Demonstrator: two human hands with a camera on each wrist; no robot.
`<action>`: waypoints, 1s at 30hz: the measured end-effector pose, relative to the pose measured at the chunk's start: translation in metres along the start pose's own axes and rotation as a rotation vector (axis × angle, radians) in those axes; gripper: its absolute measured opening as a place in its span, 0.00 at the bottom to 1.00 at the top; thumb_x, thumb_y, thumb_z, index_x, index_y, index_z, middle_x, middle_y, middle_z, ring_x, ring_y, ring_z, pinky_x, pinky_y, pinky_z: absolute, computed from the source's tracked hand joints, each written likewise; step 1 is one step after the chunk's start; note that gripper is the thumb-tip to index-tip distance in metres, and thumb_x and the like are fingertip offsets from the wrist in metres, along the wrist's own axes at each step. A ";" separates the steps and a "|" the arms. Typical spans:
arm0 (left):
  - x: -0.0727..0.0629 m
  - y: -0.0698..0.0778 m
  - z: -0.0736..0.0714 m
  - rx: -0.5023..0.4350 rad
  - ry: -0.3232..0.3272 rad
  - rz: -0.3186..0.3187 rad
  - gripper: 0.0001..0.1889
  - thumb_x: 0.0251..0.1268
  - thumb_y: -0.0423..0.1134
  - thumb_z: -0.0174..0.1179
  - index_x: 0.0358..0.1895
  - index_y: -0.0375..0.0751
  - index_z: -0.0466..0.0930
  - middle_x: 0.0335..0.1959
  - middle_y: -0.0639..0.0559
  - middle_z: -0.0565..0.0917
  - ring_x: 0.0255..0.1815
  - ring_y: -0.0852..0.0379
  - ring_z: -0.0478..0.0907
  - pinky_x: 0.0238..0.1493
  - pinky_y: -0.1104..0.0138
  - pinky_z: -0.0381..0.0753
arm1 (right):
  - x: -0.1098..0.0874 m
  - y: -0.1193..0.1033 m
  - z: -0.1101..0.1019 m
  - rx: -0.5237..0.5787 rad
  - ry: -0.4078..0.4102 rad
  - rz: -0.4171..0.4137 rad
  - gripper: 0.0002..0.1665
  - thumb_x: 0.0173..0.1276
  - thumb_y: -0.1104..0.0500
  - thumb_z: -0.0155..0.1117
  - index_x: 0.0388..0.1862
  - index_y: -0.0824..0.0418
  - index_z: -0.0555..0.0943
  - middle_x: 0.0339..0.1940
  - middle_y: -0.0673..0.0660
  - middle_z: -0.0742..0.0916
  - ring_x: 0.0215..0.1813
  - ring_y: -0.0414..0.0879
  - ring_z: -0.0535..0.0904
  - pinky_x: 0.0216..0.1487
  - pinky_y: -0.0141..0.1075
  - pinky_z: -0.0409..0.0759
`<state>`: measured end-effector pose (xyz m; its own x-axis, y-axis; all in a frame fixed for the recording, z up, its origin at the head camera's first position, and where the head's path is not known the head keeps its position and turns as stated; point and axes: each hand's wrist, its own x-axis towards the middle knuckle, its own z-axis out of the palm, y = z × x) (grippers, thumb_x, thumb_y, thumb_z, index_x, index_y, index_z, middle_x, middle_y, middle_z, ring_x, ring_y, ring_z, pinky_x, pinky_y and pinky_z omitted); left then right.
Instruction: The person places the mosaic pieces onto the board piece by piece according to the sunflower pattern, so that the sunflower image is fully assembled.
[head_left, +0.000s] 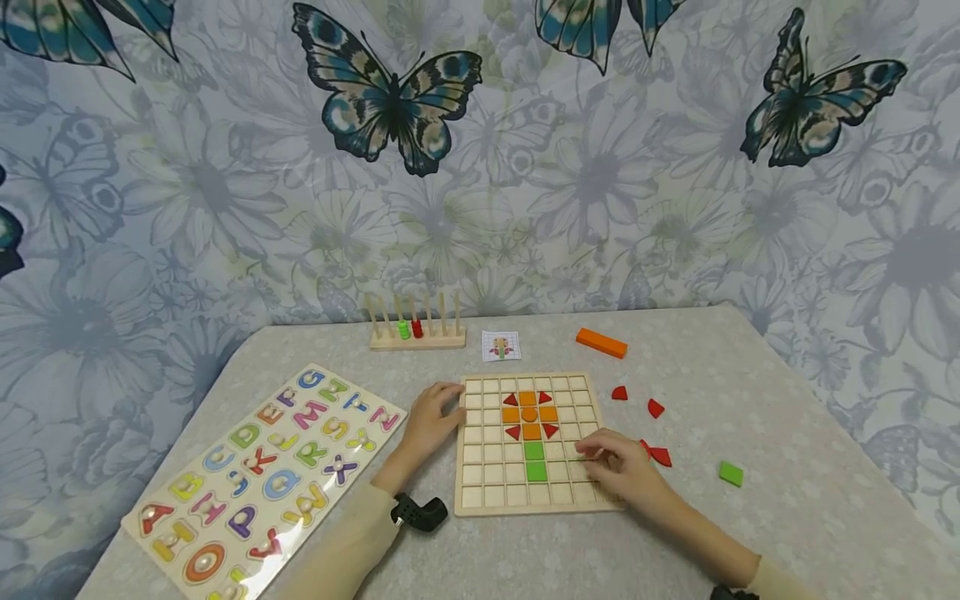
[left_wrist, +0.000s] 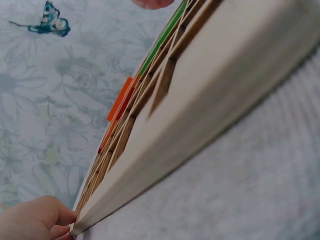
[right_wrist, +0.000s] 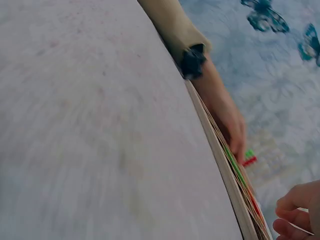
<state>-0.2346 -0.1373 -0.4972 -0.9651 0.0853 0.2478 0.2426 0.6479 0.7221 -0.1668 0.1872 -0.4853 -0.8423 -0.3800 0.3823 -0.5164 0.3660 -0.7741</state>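
A square wooden grid board (head_left: 491, 498) lies on the table, bearing a flower pattern of orange squares (head_left: 528, 398), an orange round piece (head_left: 529, 414), red triangles (head_left: 513, 432) and green squares (head_left: 534, 451). At its left edge my left hand (head_left: 433, 417) grips the rim near the far corner; the left wrist view shows those fingers (left_wrist: 52, 212) at the corner. My right hand (head_left: 618, 467) hovers over the board's right side, fingers loosely bent. Nothing shows between its fingers (right_wrist: 295, 205) in the right wrist view.
Right of the board lie loose red pieces (head_left: 656, 408), a green square (head_left: 731, 474) and an orange bar (head_left: 602, 342). Behind stand a pattern card (head_left: 501, 346) and a peg stand with rings (head_left: 442, 342). An alphabet puzzle board (head_left: 258, 492) lies left.
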 end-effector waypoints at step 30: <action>0.000 -0.004 0.000 0.001 0.003 0.018 0.22 0.61 0.40 0.59 0.59 0.41 0.77 0.58 0.45 0.78 0.64 0.45 0.70 0.68 0.46 0.62 | -0.071 0.038 -0.114 -0.435 0.252 0.455 0.30 0.49 0.74 0.68 0.54 0.69 0.77 0.46 0.67 0.86 0.37 0.11 0.62 0.33 0.18 0.70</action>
<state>-0.2352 -0.1392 -0.5001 -0.9603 0.0946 0.2626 0.2598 0.6471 0.7168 -0.1446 0.3247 -0.4848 -0.9736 0.0828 0.2128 -0.0727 0.7711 -0.6326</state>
